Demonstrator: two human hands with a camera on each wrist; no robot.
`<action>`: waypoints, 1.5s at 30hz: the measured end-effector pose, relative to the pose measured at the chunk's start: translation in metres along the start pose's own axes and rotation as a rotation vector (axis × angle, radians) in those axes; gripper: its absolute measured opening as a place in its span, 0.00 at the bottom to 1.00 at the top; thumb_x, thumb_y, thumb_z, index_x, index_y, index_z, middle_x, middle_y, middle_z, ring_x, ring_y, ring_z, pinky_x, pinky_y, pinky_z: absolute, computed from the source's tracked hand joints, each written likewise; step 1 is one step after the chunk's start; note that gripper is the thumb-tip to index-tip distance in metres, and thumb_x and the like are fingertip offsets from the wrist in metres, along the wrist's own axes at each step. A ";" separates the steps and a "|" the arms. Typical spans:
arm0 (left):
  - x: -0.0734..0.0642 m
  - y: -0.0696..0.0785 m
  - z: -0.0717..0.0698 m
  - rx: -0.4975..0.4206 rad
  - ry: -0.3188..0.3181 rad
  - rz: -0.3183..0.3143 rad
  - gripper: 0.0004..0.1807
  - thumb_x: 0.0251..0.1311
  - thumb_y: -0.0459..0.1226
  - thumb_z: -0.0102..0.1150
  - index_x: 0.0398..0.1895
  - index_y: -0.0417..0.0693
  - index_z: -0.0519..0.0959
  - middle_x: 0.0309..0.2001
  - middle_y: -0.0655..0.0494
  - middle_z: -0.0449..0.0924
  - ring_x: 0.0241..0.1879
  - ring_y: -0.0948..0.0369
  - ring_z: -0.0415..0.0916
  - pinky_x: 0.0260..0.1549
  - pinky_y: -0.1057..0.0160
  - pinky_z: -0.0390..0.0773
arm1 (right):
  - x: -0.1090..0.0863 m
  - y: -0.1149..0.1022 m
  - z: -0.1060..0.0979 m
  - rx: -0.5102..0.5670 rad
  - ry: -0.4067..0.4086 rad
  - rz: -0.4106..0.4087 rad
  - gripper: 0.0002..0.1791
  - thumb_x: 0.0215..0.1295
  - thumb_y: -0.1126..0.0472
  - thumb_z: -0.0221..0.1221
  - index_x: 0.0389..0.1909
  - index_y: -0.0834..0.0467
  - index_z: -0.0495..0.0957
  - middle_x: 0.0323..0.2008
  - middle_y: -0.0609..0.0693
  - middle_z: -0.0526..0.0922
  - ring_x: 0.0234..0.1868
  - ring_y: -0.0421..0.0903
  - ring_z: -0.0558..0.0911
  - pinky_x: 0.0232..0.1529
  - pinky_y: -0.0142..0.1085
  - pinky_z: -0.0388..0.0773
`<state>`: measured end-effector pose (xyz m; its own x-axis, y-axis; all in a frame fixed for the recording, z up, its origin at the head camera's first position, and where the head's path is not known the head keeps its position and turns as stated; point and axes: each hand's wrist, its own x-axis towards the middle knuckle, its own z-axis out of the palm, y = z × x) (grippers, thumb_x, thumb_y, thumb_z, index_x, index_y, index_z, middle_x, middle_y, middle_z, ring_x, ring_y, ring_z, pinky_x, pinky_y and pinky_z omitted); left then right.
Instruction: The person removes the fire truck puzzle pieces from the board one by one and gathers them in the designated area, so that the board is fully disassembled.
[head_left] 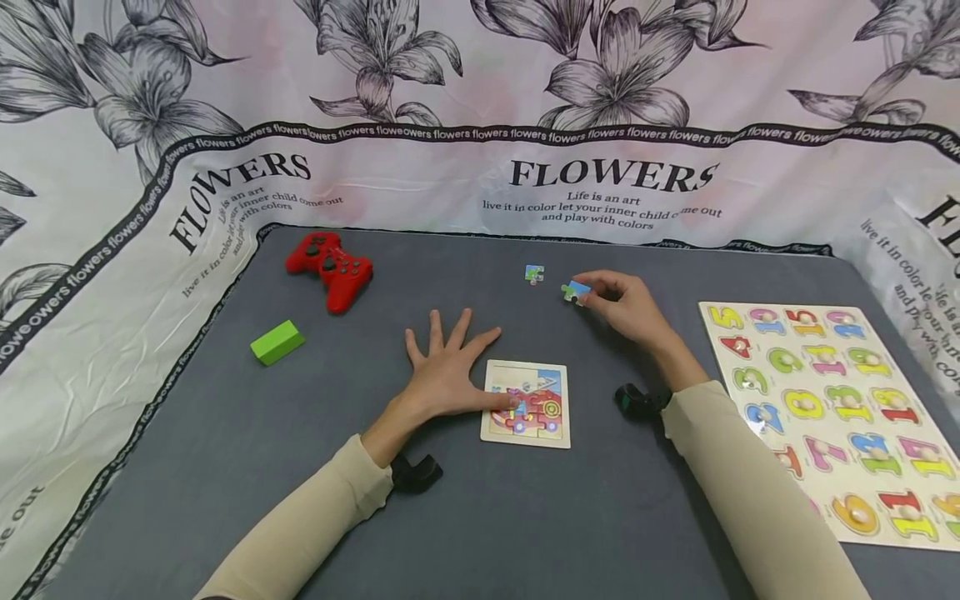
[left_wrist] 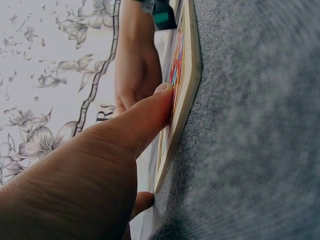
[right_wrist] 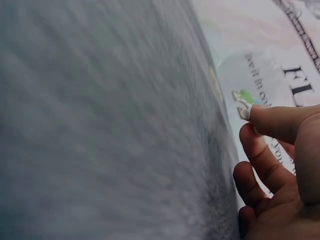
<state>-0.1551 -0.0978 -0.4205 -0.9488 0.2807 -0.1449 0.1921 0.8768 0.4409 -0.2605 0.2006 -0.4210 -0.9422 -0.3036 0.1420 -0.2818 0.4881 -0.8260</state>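
A small square jigsaw puzzle (head_left: 529, 433) in a pale wooden tray lies mid-table, with a red and yellow vehicle picture. My left hand (head_left: 446, 375) spreads its fingers beside it, and the thumb presses on the picture. In the left wrist view that thumb (left_wrist: 145, 117) touches the puzzle's face near its edge. Beyond the tray, my right hand (head_left: 630, 310) pinches a blue and green puzzle piece (head_left: 576, 291) between thumb and finger. The right wrist view shows this piece (right_wrist: 243, 104) at the fingertips. Another loose piece (head_left: 534, 273) lies just left of it on the cloth.
A red game controller (head_left: 330, 268) and a green block (head_left: 277, 342) lie at the left. On the right, partly under my right forearm, is a large number puzzle board (head_left: 795, 379). Flower-printed sheeting (head_left: 420, 179) rises behind the grey tabletop (head_left: 225, 467).
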 end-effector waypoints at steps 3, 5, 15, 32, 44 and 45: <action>0.000 0.000 0.001 -0.006 0.008 0.005 0.59 0.42 0.72 0.68 0.80 0.72 0.57 0.85 0.53 0.35 0.80 0.37 0.16 0.67 0.23 0.20 | 0.010 0.004 -0.003 -0.003 0.002 0.017 0.17 0.72 0.63 0.62 0.59 0.59 0.83 0.33 0.59 0.81 0.30 0.40 0.72 0.32 0.32 0.67; 0.000 0.000 0.002 -0.008 0.012 0.009 0.59 0.42 0.73 0.68 0.80 0.72 0.57 0.85 0.53 0.35 0.80 0.37 0.16 0.66 0.23 0.20 | 0.016 0.005 -0.006 -0.013 -0.006 0.026 0.17 0.72 0.63 0.62 0.59 0.60 0.82 0.33 0.56 0.81 0.30 0.40 0.72 0.33 0.31 0.68; -0.002 0.000 0.002 0.000 0.014 0.003 0.59 0.42 0.72 0.68 0.80 0.72 0.58 0.85 0.53 0.35 0.80 0.37 0.16 0.66 0.22 0.20 | 0.040 0.001 -0.015 -0.098 -0.118 0.114 0.19 0.75 0.61 0.57 0.64 0.58 0.79 0.31 0.54 0.78 0.32 0.44 0.70 0.37 0.38 0.68; -0.001 -0.003 0.001 0.001 0.007 -0.005 0.59 0.43 0.73 0.67 0.80 0.72 0.57 0.85 0.53 0.34 0.80 0.37 0.16 0.66 0.23 0.20 | 0.060 0.003 -0.010 -0.190 -0.131 0.197 0.18 0.75 0.57 0.57 0.62 0.53 0.81 0.43 0.57 0.82 0.47 0.54 0.75 0.72 0.64 0.49; -0.001 -0.001 0.002 -0.009 0.015 0.009 0.59 0.42 0.72 0.69 0.80 0.71 0.58 0.85 0.52 0.35 0.80 0.36 0.17 0.66 0.22 0.20 | 0.060 0.004 -0.013 -0.228 -0.119 0.197 0.18 0.75 0.57 0.56 0.62 0.54 0.81 0.49 0.62 0.83 0.52 0.58 0.76 0.68 0.66 0.44; -0.001 0.000 0.002 -0.009 0.012 0.009 0.59 0.42 0.72 0.69 0.80 0.71 0.58 0.85 0.52 0.35 0.80 0.36 0.17 0.66 0.22 0.20 | 0.059 0.005 -0.013 -0.230 -0.116 0.192 0.18 0.75 0.57 0.56 0.62 0.53 0.81 0.50 0.62 0.83 0.52 0.58 0.76 0.67 0.66 0.45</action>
<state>-0.1537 -0.0974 -0.4222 -0.9500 0.2840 -0.1300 0.1986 0.8705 0.4503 -0.3201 0.1957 -0.4092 -0.9590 -0.2725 -0.0785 -0.1467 0.7138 -0.6848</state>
